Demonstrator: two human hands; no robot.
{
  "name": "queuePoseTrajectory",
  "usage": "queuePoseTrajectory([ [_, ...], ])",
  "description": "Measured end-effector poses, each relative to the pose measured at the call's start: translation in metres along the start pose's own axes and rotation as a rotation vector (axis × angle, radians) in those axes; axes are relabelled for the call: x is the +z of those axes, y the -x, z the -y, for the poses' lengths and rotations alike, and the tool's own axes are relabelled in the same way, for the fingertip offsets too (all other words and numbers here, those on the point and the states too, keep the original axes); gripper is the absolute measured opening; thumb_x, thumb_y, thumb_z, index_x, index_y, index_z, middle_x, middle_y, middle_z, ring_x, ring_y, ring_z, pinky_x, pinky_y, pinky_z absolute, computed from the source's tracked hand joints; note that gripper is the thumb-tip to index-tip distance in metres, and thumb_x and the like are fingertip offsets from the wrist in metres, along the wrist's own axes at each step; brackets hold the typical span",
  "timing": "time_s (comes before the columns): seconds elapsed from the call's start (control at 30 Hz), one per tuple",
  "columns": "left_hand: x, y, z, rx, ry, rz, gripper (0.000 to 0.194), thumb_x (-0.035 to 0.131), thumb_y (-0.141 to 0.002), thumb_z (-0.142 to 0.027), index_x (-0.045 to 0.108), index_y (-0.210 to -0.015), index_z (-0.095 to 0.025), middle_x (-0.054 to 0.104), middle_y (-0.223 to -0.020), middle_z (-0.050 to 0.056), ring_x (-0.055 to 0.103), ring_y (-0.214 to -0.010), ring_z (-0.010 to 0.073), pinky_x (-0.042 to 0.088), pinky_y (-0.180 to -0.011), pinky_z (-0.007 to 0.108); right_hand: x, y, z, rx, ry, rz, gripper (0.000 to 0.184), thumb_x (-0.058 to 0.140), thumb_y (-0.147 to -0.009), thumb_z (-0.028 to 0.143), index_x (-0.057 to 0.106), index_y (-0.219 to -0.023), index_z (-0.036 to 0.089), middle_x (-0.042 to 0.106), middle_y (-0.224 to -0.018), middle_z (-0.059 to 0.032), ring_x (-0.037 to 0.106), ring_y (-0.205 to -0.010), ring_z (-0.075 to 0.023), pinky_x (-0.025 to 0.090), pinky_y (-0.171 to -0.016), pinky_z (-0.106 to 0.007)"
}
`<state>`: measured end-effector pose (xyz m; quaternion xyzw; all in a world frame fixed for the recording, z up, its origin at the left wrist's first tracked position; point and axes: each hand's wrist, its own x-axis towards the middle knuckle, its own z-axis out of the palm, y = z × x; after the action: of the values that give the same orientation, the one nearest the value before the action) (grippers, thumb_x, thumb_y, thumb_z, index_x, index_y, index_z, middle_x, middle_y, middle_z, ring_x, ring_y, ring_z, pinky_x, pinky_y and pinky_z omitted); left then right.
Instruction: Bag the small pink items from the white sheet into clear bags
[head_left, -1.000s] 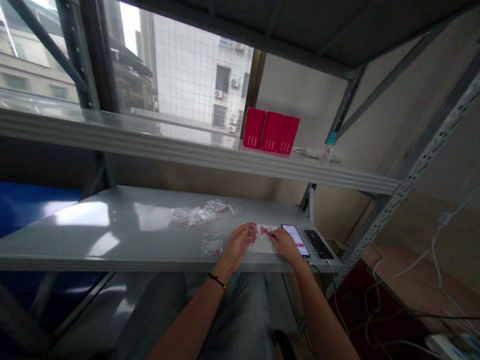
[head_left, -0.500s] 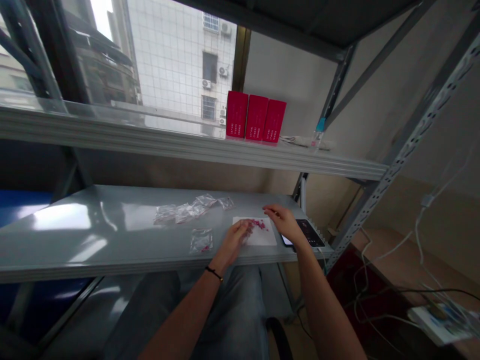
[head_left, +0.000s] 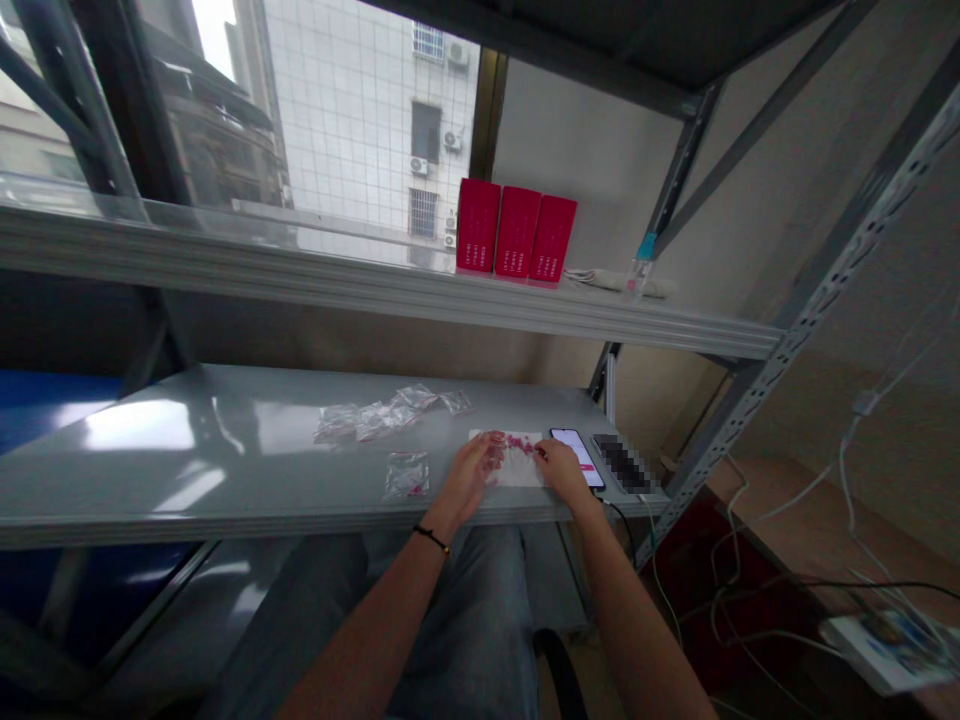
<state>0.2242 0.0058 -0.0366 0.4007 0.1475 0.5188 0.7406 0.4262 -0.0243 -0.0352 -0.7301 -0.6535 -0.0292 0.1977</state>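
Note:
My left hand (head_left: 466,475) is closed around what looks like a small clear plastic bag (head_left: 495,458), partly hidden by the fingers, at the left side of a white sheet (head_left: 517,475). Small pinkish-red pieces (head_left: 519,442) lie scattered on the sheet's upper part. At their right edge, the fingertips of my right hand (head_left: 561,468) are pinched together; whatever is between them is too small to make out. To the left lies a clear zip bag (head_left: 406,476) with a few red pieces in its lower corner. Several more clear bags (head_left: 390,412) lie in a row farther back.
Right of my right hand lies a phone (head_left: 579,452) with a lit screen, then a dark, blurred-out device (head_left: 626,464), with cables over the front edge. Three red boxes (head_left: 517,232) and a small blue-capped bottle (head_left: 641,265) stand on the shelf above. A metal upright (head_left: 795,325) bounds the right.
My right hand has come down and toward me from above the phone to the red pieces on the sheet, uncovering the phone's screen. The left hand has stayed nearly in place.

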Motion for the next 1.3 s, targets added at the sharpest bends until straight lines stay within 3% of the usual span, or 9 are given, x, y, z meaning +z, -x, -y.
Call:
queuePoseTrajectory([
  [0.53,0.001,0.001,0.001,0.016,-0.027,0.0,0.033,0.08,-0.075,-0.046,0.076,-0.092,-0.018,0.073,-0.089,0.005,0.062,-0.073,0.013,0.045,-0.066,0.024,0.003,-0.006,0.015,0.054,0.022,-0.032,0.024,0.053,-0.096,0.02,0.076,-0.1,0.014,0.072,-0.103,-0.0147,0.065,-0.097,-0.022,0.04,-0.082,-0.027],
  [0.77,0.002,0.002,0.0,0.039,-0.072,0.014,0.033,0.078,-0.077,-0.047,0.077,-0.091,-0.018,0.074,-0.094,0.006,0.062,-0.077,0.0142,0.044,-0.07,0.025,-0.022,-0.003,0.023,0.027,-0.097,-0.123,0.019,0.056,-0.093,0.015,0.075,-0.09,0.012,0.073,-0.093,-0.0145,0.066,-0.091,-0.0224,0.043,-0.081,-0.028],
  [0.9,0.003,0.002,-0.001,0.037,-0.081,0.023,0.033,0.078,-0.077,-0.047,0.077,-0.089,-0.017,0.074,-0.096,0.008,0.062,-0.079,0.0156,0.045,-0.072,0.026,-0.061,0.005,0.038,-0.078,-0.222,-0.205,0.019,0.055,-0.097,0.023,0.073,-0.101,0.017,0.072,-0.1,-0.0081,0.066,-0.089,-0.0177,0.046,-0.081,-0.026],
  [1.07,0.003,0.003,-0.003,0.02,-0.086,0.035,0.035,0.076,-0.078,-0.048,0.077,-0.094,-0.017,0.074,-0.098,0.008,0.061,-0.08,0.0163,0.045,-0.073,0.027,-0.101,0.009,0.074,-0.393,-0.42,-0.219,0.014,0.061,-0.095,0.023,0.074,-0.094,0.018,0.071,-0.09,-0.0049,0.064,-0.081,-0.0157,0.046,-0.076,-0.026],
  [1.17,0.002,0.003,-0.003,0.01,-0.086,0.041,0.034,0.076,-0.078,-0.05,0.076,-0.089,-0.018,0.073,-0.088,0.005,0.06,-0.076,0.016,0.045,-0.07,0.026,-0.101,0.004,0.088,-0.447,-0.411,-0.104,0.012,0.063,-0.093,0.018,0.075,-0.09,0.017,0.07,-0.088,-0.0039,0.062,-0.076,-0.0139,0.045,-0.074,-0.025],
  [1.3,0.001,0.006,-0.003,-0.039,-0.08,0.054,0.035,0.074,-0.079,-0.052,0.075,-0.086,-0.018,0.068,-0.078,0.003,0.057,-0.069,0.0146,0.042,-0.061,0.025,-0.085,0.0,0.09,-0.462,-0.502,-0.031,0.013,0.063,-0.093,0.02,0.076,-0.09,0.018,0.07,-0.087,-0.0032,0.062,-0.077,-0.0143,0.045,-0.075,-0.026],
])
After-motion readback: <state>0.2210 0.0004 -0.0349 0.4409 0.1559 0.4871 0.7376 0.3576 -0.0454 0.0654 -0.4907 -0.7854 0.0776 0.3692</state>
